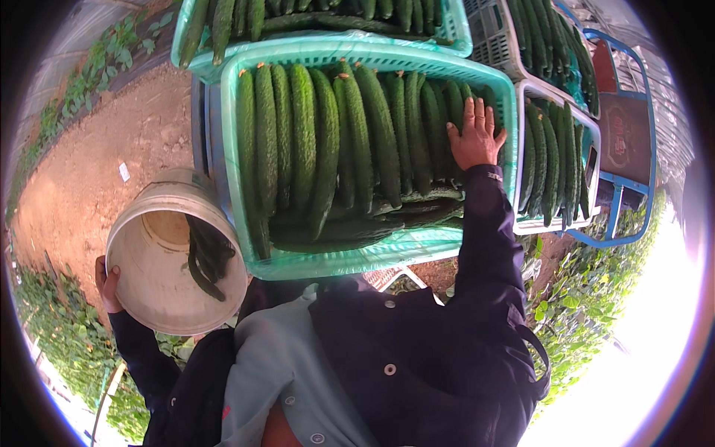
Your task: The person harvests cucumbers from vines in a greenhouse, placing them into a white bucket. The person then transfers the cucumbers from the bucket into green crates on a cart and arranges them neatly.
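Observation:
My left hand grips the rim of a white plastic bucket, which is tilted so that its mouth faces me. Several dark cucumbers lie inside it along the right wall. Before me stands a green plastic crate lined with clear film, holding a row of long cucumbers side by side, with others laid crosswise at the near end. My right hand rests with spread fingers on the cucumbers at the crate's right end. It covers part of those beneath it.
Behind stands another green crate of cucumbers. White crates with cucumbers are at the right, beside a blue metal cart frame. Bare soil lies to the left, with leafy plants along both sides.

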Demonstrator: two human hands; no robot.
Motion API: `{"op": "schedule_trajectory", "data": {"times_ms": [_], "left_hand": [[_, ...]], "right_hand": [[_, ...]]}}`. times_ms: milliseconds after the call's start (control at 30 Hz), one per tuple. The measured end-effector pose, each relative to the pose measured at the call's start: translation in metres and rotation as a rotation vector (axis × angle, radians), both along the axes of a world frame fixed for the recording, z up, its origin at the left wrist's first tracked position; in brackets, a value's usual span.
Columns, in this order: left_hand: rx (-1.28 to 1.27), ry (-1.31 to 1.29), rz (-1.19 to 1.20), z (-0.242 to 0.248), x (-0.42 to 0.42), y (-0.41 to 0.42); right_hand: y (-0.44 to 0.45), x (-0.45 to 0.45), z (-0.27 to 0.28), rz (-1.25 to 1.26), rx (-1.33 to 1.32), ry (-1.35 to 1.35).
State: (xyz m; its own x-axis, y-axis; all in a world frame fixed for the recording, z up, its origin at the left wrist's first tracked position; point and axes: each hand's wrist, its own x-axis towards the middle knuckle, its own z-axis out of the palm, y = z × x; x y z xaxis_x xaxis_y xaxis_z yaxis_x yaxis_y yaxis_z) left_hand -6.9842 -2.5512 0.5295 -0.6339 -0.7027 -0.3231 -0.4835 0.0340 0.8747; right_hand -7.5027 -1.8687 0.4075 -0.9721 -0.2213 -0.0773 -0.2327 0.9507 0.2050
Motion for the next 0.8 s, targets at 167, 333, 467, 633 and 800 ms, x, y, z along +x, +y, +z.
{"op": "schedule_trajectory", "data": {"times_ms": [167, 333, 467, 633, 800], "left_hand": [[0.029, 0.052, 0.061, -0.001, 0.027, 0.002], [-0.048, -0.022, 0.009, 0.002, -0.020, 0.010], [-0.082, 0.051, 0.023, 0.024, -0.035, 0.034], [-0.133, 0.083, 0.031, 0.005, -0.018, 0.036], [-0.127, 0.117, 0.000, -0.010, -0.011, 0.040]], "right_hand": [[-0.020, -0.007, -0.019, 0.056, 0.023, 0.201], [0.016, -0.021, -0.029, 0.153, 0.000, 0.152], [-0.080, 0.023, 0.030, 0.070, -0.224, 0.258], [-0.278, 0.241, 0.096, 0.480, -0.652, -0.136], [-0.437, 0.375, 0.073, 0.698, -0.278, -0.607]]}}
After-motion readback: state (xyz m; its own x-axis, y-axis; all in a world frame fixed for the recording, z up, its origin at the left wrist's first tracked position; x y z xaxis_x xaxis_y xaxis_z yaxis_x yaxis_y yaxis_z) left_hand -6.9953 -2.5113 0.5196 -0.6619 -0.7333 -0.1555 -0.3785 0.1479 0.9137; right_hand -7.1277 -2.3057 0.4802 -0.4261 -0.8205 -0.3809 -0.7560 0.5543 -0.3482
